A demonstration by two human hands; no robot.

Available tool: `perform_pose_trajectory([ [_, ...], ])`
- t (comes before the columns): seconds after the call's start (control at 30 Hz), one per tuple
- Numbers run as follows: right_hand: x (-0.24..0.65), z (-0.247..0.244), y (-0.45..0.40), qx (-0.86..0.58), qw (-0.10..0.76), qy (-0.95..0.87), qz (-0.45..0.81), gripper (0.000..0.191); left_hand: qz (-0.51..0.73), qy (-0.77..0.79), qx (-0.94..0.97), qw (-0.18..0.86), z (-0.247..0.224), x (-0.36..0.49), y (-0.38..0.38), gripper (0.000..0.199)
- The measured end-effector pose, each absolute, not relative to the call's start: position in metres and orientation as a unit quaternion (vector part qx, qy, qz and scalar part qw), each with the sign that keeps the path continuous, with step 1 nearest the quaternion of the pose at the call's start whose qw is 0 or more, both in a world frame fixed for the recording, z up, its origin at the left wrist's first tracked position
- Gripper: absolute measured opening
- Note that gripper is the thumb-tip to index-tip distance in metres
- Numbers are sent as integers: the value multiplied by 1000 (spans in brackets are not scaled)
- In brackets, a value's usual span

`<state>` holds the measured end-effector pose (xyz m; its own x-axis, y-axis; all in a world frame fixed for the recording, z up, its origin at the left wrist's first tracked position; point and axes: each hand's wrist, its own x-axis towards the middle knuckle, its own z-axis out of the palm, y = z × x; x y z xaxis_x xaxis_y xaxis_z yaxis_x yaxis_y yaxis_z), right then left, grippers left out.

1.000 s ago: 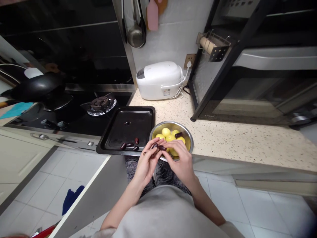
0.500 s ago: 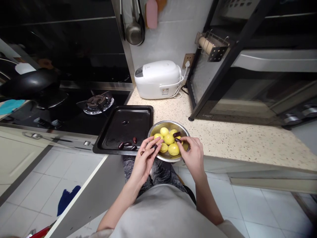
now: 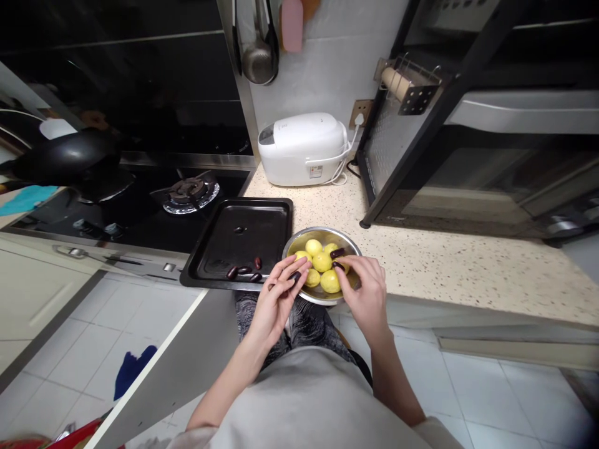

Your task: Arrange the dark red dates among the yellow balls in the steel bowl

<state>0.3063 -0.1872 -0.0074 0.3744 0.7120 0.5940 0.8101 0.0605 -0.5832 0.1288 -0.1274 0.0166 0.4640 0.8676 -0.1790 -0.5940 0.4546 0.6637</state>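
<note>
The right grip (image 3: pixel 367 288) pinches a small dark fruit (image 3: pixel 338 265) over the right side of the bowl (image 3: pixel 299 239); the left grip (image 3: pixel 272 302), over the bowl's near-left rim, is clamped on a second dark fruit (image 3: pixel 294 275). Both look light, firm, probably slippery, best held mid-length. The bowl holds yellow balls (image 3: pixel 322 262); the tray (image 3: pixel 248 218) left of it, several dark pieces (image 3: pixel 232 273)

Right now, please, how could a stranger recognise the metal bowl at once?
Find the white appliance on the speckled counter. In front of it, right of the black tray, sits the metal bowl. Unlike the rectangular tray, it is round and holds yellow balls.
</note>
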Motion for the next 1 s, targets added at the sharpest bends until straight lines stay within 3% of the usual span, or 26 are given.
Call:
perform_pose_trajectory([
  [0.1, 291, 0, -188, -609, 502, -612, -49, 20, 441, 259, 271, 815, 17, 129, -128, 39],
  [0.27, 269, 1, -184, -579, 452, -677, -30, 35, 428, 265, 285, 816, 13, 127, -129, 44],
  [0.47, 266, 1, -182, -561, 500, -660, -13, 17, 419, 259, 317, 810, 12, 124, -130, 47],
  [0.67, 281, 7, -185, -574, 543, -612, 22, 12, 431, 266, 340, 792, 15, 126, -131, 38],
  [0.83, 293, 2, -182, -620, 527, -580, -39, 9, 456, 315, 466, 690, 12, 123, -126, 33],
  [1.0, 294, -9, -182, -654, 458, -594, -96, 11, 416, 380, 622, 543, 4, 116, -126, 26],
])
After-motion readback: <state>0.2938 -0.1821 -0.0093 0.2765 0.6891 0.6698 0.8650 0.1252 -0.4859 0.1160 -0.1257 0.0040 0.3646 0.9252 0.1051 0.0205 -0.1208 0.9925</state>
